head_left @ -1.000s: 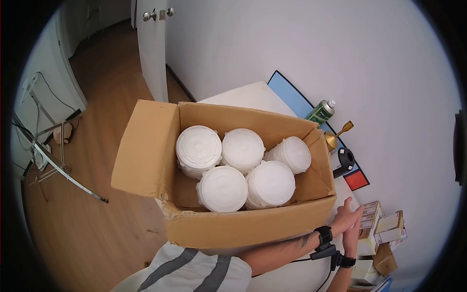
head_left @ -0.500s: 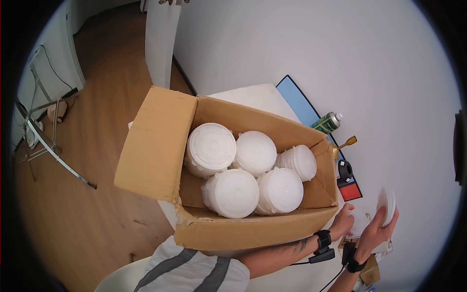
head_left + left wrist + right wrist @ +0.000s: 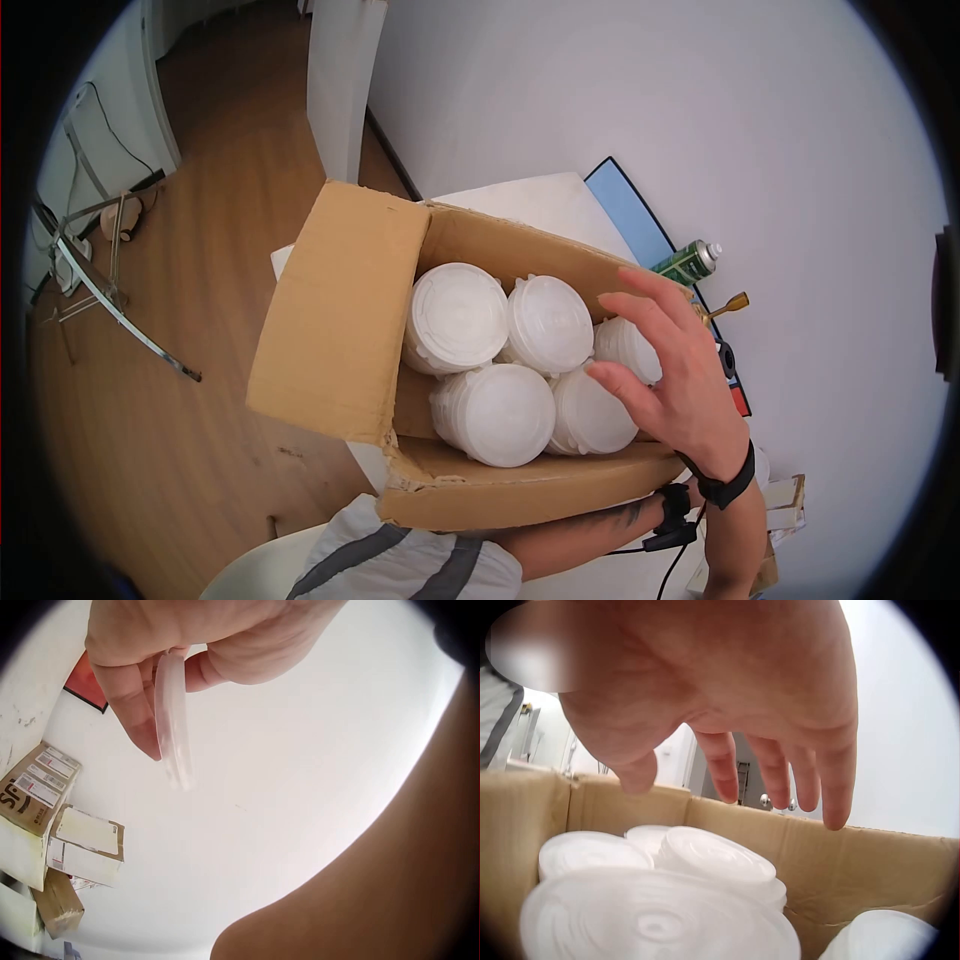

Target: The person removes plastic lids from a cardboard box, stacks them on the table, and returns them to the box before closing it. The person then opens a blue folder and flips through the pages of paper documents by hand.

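Note:
A cardboard box (image 3: 530, 508) stands on the white table, holding several stacks of round white plastic lids (image 3: 498, 415). Over the right end of the box is my right hand (image 3: 690, 395), its fingers spread and loosely bent. Nothing is in its grasp. The right wrist view shows its fingertips (image 3: 836, 817) above the stacked lids (image 3: 652, 919), apart from them. My left hand (image 3: 217, 634) pinches a thin translucent white lid (image 3: 172, 724) by its edge, between thumb and fingers. In the head view the left hand is mostly hidden behind my right forearm.
Along the wall lie a blue-faced board (image 3: 628, 212), a green spray can (image 3: 690, 262) and a brass-coloured piece (image 3: 733, 304). Small cartons (image 3: 88, 832) are stacked beyond the table at the right. The box flap (image 3: 340, 310) sticks out left; a metal frame (image 3: 120, 320) stands on the floor.
Half a second ago my right hand held a white lid right of the box; now it is empty and over the box. The view has shifted slightly, and the box appears further right.

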Demonstrator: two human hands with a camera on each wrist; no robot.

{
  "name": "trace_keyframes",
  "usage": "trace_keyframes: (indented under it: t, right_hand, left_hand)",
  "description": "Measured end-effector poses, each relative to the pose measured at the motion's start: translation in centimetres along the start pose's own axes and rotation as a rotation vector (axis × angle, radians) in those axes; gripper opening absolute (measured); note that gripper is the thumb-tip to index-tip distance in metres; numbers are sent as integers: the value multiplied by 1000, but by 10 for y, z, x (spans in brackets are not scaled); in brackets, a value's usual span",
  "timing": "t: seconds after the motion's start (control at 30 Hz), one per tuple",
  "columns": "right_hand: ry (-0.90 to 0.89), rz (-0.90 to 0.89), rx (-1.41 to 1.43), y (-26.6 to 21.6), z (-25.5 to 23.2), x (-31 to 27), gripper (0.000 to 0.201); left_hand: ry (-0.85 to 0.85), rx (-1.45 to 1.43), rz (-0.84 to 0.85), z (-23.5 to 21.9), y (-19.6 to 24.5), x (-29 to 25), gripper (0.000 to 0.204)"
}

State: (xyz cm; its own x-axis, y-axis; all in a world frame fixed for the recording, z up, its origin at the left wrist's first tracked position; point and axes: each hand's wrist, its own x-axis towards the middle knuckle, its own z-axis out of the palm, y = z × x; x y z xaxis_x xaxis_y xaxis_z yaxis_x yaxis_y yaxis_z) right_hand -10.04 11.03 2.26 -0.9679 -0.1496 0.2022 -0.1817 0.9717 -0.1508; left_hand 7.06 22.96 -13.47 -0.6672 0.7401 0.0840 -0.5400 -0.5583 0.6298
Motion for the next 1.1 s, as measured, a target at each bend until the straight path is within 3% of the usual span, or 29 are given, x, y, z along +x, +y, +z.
trace_keyframes:
  t: [0.2,0.23,0.37,0.47,0.57,0.67,0.73,0.8,0.83,0.93,1.0,1.03,1.1]
  right_hand:
    - [-88,-156,-90,-9,35,27,50]
    - [-140,-58,-122,-12,36,32,50]
    - [-283,5,-87,-2,31,35,48]
    - [-216,6,101,3,26,28,43]
    - [76,0,204,14,6,20,31]
    - [278,260,207,21,-28,-21,29]
    - [356,507,80,20,-46,-62,31]
    - [397,641,-197,48,-54,-118,32]
    - [398,663,-214,58,-51,-144,32]
    - [310,793,-405,76,-43,-204,37]
    - [137,855,40,80,-40,-225,41]
    - [110,760,-4,84,-40,-238,45]
    - [122,784,-12,90,-43,-256,52]
  left_hand:
    - [-18,32,-67,0,-11,-6,39]
    - [-13,39,-68,-2,-11,-5,39]
    - [20,47,-52,-5,-5,13,38]
    - [19,62,-75,-3,-9,15,37]
    - [13,82,-111,-2,-15,13,37]
    - [15,87,-124,5,-8,22,36]
    - [7,90,-142,10,-6,24,36]
    - [-13,89,-179,26,-18,21,36]
    - [-11,34,-270,26,-1,19,34]
    - [-1,-18,-191,26,4,16,30]
    - [-36,43,-234,19,13,14,28]
    - [-63,104,-274,18,17,10,27]
    - [-74,18,-297,20,12,9,27]
